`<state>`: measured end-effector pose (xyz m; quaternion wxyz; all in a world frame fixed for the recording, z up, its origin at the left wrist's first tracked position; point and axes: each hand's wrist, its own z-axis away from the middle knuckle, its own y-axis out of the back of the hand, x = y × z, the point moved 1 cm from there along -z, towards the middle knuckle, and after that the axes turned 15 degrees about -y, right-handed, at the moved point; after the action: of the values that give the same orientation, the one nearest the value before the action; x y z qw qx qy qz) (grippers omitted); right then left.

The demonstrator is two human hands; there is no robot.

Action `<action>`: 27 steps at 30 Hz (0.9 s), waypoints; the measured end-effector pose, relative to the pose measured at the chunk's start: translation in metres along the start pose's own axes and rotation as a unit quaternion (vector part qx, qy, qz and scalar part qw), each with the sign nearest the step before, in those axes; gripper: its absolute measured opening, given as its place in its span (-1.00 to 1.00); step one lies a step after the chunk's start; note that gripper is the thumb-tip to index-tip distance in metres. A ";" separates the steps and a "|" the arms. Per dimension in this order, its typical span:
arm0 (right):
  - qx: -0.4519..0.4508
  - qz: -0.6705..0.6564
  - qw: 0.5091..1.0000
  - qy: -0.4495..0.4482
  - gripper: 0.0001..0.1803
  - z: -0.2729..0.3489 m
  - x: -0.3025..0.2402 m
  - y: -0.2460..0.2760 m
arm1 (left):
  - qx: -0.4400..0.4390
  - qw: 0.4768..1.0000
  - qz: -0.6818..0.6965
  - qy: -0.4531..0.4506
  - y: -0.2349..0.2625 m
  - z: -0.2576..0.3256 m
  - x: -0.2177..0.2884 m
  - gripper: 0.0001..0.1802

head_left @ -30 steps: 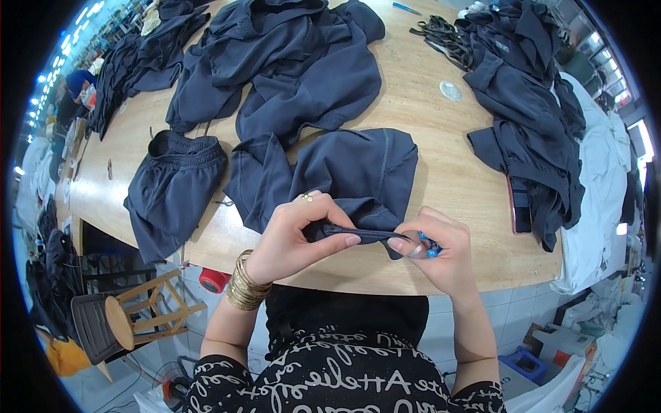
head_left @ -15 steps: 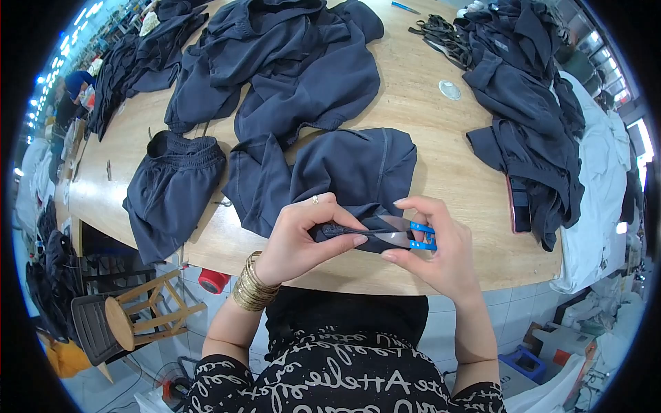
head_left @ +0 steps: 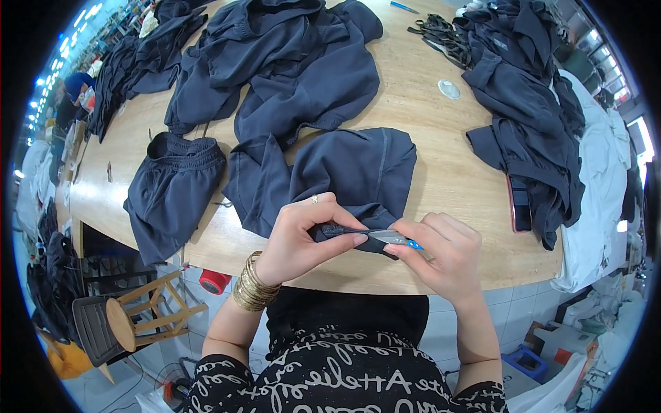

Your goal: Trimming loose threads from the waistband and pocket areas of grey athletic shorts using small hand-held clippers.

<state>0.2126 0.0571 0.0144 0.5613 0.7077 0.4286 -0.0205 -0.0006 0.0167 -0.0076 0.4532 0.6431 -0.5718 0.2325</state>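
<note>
Between its thumb and forefinger, my left hand (head_left: 310,230) pinches the edge of a dark navy garment (head_left: 344,165) lying near the front of the table. My right hand (head_left: 444,251) grips small thread snips (head_left: 394,238) with blue handles, its fingers wrapped round them. The snips' blades are pressed together and their tips reach the pinched edge, right beside my left thumb. Whether a thread lies between the blades is too small to tell. Gold bangles circle my left wrist.
A pair of navy shorts (head_left: 175,186) lies on the left of the wooden table (head_left: 441,158). More navy garments (head_left: 296,76) are heaped at the back, and others (head_left: 530,131) on the right, partly over a phone (head_left: 520,206). A wooden stool (head_left: 148,310) stands at lower left.
The right hand has closed on the snips, bringing the parted blades together at the garment's edge. My left hand keeps its pinch in the same place.
</note>
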 end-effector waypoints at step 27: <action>-0.014 -0.042 0.999 -0.005 -0.71 -0.004 -0.007 -0.003 | -0.004 1.000 0.016 -0.011 0.000 0.000 0.001 -0.85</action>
<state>0.2042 0.0566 0.0168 0.5720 0.6809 0.4555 -0.0417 -0.0003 0.0164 -0.0068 0.4459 0.6342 -0.5880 0.2306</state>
